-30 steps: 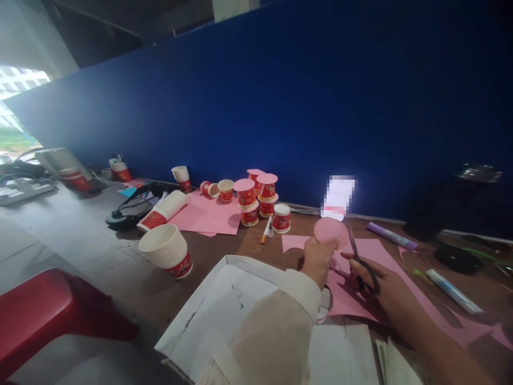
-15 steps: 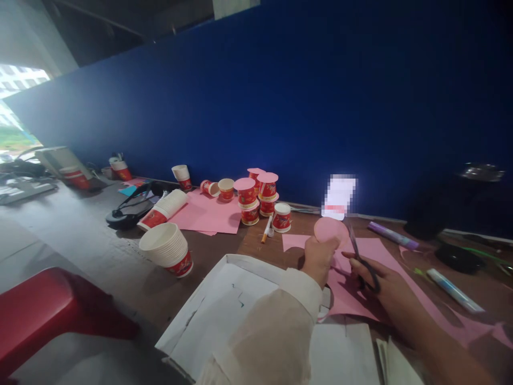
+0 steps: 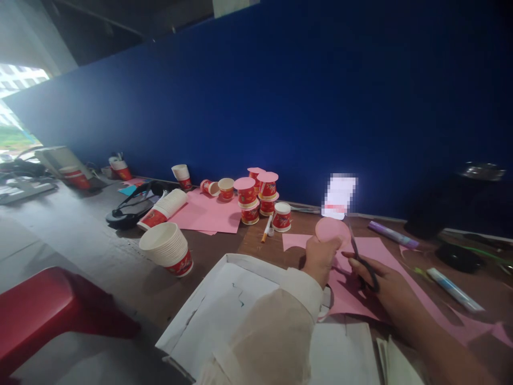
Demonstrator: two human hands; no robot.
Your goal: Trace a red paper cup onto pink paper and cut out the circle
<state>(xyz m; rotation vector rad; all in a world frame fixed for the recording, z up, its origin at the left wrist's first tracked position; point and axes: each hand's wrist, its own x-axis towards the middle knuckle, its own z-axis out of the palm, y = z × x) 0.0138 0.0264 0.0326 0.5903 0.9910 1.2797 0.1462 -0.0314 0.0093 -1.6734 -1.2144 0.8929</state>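
My left hand pinches the lower edge of a round pink paper disc, held above the desk. My right hand is closed round the handles of dark scissors, whose blades point up beside the disc's right edge. Beneath both hands lies a large pink paper sheet. Red paper cups with pink discs on top are stacked left of the hands, and a single upside-down cup stands near them.
A white box lies in front, left of my hands. Nested cups, pink sheets and a black headset are farther left. At the right are a purple tube and a glue stick. A blue partition rises behind.
The pink disc and my left hand have shifted very slightly to the right. My right hand and the scissors have hardly moved.
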